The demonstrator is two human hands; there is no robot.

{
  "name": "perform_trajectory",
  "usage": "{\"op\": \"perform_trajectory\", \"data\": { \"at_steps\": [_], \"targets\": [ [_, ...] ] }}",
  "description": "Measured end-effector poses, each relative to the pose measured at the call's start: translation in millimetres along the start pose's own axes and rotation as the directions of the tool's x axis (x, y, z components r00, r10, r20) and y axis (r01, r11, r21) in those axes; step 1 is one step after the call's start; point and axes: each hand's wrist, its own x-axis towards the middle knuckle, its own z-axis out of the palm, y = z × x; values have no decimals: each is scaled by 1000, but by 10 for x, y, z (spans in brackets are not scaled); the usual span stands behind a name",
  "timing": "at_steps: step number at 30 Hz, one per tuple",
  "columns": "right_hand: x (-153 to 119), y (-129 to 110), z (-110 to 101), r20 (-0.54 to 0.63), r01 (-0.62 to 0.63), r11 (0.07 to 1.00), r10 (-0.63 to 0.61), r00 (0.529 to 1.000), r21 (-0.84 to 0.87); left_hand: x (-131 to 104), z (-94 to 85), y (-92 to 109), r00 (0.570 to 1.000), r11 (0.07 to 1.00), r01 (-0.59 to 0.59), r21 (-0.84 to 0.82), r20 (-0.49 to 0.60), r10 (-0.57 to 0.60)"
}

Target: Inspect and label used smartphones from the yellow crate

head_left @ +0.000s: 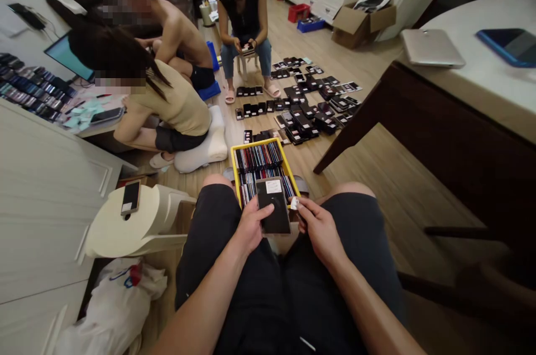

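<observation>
My left hand [252, 225] is closed around the left edge of a dark phone [274, 215], its thumb lying on the face. A white label [273, 186] with small writing sticks to the upper part of that phone. Just right of the phone, my right hand [319, 226] pinches a small crumpled white piece [295, 203] between thumb and fingers. Beyond both hands, between my knees, a yellow crate [233, 168] holds rows of upright phones packed tightly; the held phone hides part of its near side.
Many dark phones [301, 118] lie on the floor ahead. A cream stool [113, 229] at left bears one phone [130, 197]. A dark-legged table [494, 87] stands at right. Three people sit ahead and left; one person's hands [245, 46] hold phones. A plastic bag [121, 305] lies lower left.
</observation>
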Motion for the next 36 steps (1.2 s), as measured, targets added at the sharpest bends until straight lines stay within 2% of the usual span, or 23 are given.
{"op": "perform_trajectory", "data": {
  "at_steps": [4,7,10,15,20,25,27,29,30,32,34,36],
  "targets": [
    [-4,-71,27,13,-51,991,49,999,128,18,6,8,999,998,48,-45,17,-48],
    [-17,-110,36,66,-72,984,62,996,163,28,6,-5,994,991,67,-120,-74,-76],
    [-28,-111,37,112,-94,986,79,991,136,37,15,-14,983,979,76,-188,-148,-105],
    [-36,-106,38,142,-120,988,106,984,95,40,45,12,982,977,104,-187,-136,-131],
    [-34,-136,42,109,-111,986,98,989,121,43,38,15,985,982,88,-167,-129,-110],
    [-30,-111,28,114,-110,990,99,989,89,67,53,7,977,981,67,-180,-186,-101],
    [-23,-171,-29,82,-78,994,71,994,79,45,82,18,965,982,102,-159,-226,-137],
    [11,-342,-143,39,-10,997,8,999,73,26,87,31,937,978,176,-116,-283,-202],
    [35,-481,-227,10,41,997,-42,999,64,33,74,35,911,975,201,-92,-349,-221],
    [70,-863,-444,-77,172,985,-171,982,8,81,33,35,878,979,186,-79,-435,-201],
    [51,-1348,-720,-187,291,949,-309,932,-117,141,4,26,876,976,197,-94,-429,-218],
    [-14,-1855,-1036,-299,372,875,-461,835,-311,167,1,15,885,971,223,-91,-398,-241]
  ]
}}
